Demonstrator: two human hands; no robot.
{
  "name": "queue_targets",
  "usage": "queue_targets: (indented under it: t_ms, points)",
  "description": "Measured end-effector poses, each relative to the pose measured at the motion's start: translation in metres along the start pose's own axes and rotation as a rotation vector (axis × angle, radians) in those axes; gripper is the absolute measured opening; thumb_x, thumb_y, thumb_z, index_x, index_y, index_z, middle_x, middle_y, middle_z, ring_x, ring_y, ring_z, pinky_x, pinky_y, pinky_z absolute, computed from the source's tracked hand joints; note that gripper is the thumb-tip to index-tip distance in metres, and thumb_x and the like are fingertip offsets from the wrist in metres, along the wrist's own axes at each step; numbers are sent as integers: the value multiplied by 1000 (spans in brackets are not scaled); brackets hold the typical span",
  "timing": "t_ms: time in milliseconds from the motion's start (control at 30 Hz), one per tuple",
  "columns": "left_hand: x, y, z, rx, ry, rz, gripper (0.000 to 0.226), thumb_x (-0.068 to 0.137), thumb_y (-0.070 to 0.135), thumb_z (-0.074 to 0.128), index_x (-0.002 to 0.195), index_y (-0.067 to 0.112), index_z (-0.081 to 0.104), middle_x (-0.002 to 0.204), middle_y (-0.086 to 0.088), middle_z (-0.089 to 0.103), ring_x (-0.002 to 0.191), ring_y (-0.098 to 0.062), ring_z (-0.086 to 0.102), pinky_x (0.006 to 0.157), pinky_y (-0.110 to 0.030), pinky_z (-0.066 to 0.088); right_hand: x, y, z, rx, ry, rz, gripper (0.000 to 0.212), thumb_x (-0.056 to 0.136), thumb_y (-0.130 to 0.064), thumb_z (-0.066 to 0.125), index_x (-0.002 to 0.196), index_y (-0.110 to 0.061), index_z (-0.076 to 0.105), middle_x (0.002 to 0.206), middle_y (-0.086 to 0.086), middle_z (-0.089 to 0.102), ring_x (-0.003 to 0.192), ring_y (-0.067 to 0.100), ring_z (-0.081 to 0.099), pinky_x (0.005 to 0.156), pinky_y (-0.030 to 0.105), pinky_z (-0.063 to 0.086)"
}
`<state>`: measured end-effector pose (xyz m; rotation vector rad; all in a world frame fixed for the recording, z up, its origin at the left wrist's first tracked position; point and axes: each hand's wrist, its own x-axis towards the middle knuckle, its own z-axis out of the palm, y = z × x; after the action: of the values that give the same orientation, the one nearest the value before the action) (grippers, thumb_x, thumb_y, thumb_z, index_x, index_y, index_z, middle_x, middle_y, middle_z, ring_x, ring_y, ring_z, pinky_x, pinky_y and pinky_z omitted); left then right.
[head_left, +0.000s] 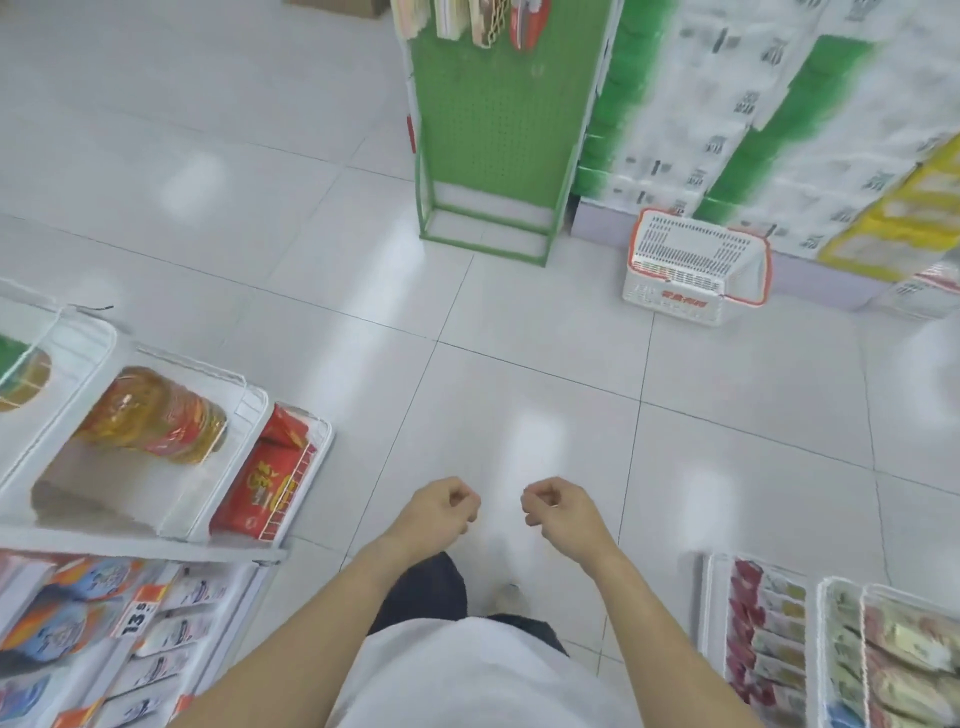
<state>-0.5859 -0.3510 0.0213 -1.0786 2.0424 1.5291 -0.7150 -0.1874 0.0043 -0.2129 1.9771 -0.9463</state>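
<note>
Head view looks down into a shop aisle. At the far left a white shelf (171, 540) carries a big bottle of yellow oil (156, 415) with a red label, lying on its side. Just beside it, in a wire-fronted compartment at the corner of the shelf, stand the red packs (265, 483), leaning a little. Under this shelf a lower level holds blue and orange packets (62, 618) behind a price tag (136, 618).

The left hand (441, 512) is held out in front of the body, fingers curled into a loose fist that holds nothing. It is near the red packs but does not touch them. The right hand (558, 509) is the same, curled in on itself with nothing inside. A small gap separates the two hands.

Ahead, a green pegboard rack (493, 119) stands on the floor (519, 374), with some blurred hanging goods (488, 21) at its top. To the right of it a white basket (670, 301) with a red rim sits on the floor; inside I see only its slotted bottom. Behind the basket rise stacked white and green packages (727, 104), and yellow ones (909, 208) further right. At the lower right, white trays (709, 623) hold rows of snack packets (763, 634).

Between the left shelf corner and the right trays the aisle is wide, and the pale glossy tiles reflect the ceiling lights.
</note>
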Motion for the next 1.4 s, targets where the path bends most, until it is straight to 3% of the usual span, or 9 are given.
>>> queue_targets:
  t_ms: [100, 200, 367, 533, 767, 933, 1067, 1233, 1400]
  points:
    - [48, 26, -25, 111, -6, 12, 20, 101, 31, 50, 100, 18, 64, 98, 1, 70, 89, -15, 66, 81, -27, 52, 57, -36, -21, -185, -23, -31, 16, 96, -31, 62, 105, -19, 65, 102, -3, 69, 92, 15, 68, 73, 21, 48]
    - [119, 47, -64, 394, -19, 34, 21, 100, 32, 45, 101, 15, 58, 101, -2, 68, 94, -23, 64, 85, -37, 52, 125, -69, -37, -469, -76, -42, 26, 96, -34, 59, 116, -18, 62, 108, -5, 64, 97, 15, 62, 85, 25, 49]
    - [235, 107, -152, 576, -9, 61, 22, 99, 32, 42, 103, 17, 57, 104, 0, 63, 96, -23, 60, 87, -36, 47, 231, -155, -77, -691, -6, 4, 35, 98, -38, 53, 127, -19, 57, 120, -3, 61, 111, 18, 59, 98, 35, 46]
    - [329, 181, -239, 608, 26, 94, 22, 99, 31, 43, 104, 15, 58, 102, 1, 64, 95, -23, 61, 84, -34, 48, 321, -257, -110, -645, 38, -6, 33, 98, -35, 53, 124, -16, 60, 116, -2, 63, 106, 18, 60, 95, 32, 48]
    - [446, 244, -308, 596, -44, 36, 25, 100, 34, 43, 105, 15, 58, 102, 1, 64, 95, -22, 61, 84, -34, 49, 453, -353, -128, -683, -80, 1, 24, 97, -35, 52, 110, -17, 59, 108, 0, 65, 99, 21, 61, 89, 36, 51]
    - [538, 312, -371, 629, 3, 25, 26, 100, 36, 41, 108, 16, 57, 103, 1, 62, 95, -22, 59, 84, -33, 47, 571, -437, -164, -696, -101, -74, 33, 100, -35, 50, 124, -15, 58, 120, 2, 64, 111, 21, 60, 91, 31, 49]
    - [600, 381, -435, 620, 116, 56, 24, 102, 33, 42, 108, 14, 57, 103, 0, 61, 92, -21, 58, 83, -32, 47, 648, -521, -199, -714, -55, -155, 36, 100, -36, 50, 131, -17, 56, 124, 1, 63, 114, 20, 59, 90, 28, 46]
    - [669, 443, -498, 556, 159, 88, 23, 101, 30, 44, 110, 14, 59, 104, 2, 62, 98, -20, 61, 85, -31, 48, 719, -604, -228, -670, 25, -180, 31, 99, -34, 53, 124, -17, 59, 117, -1, 65, 107, 19, 60, 84, 30, 48]
    - [742, 485, -561, 457, 171, 198, 26, 100, 28, 49, 121, 16, 58, 117, 1, 64, 105, -18, 63, 90, -32, 50, 772, -669, -231, -401, 194, -140, 17, 96, -28, 59, 109, -20, 65, 97, -7, 68, 93, 16, 63, 81, 30, 51]
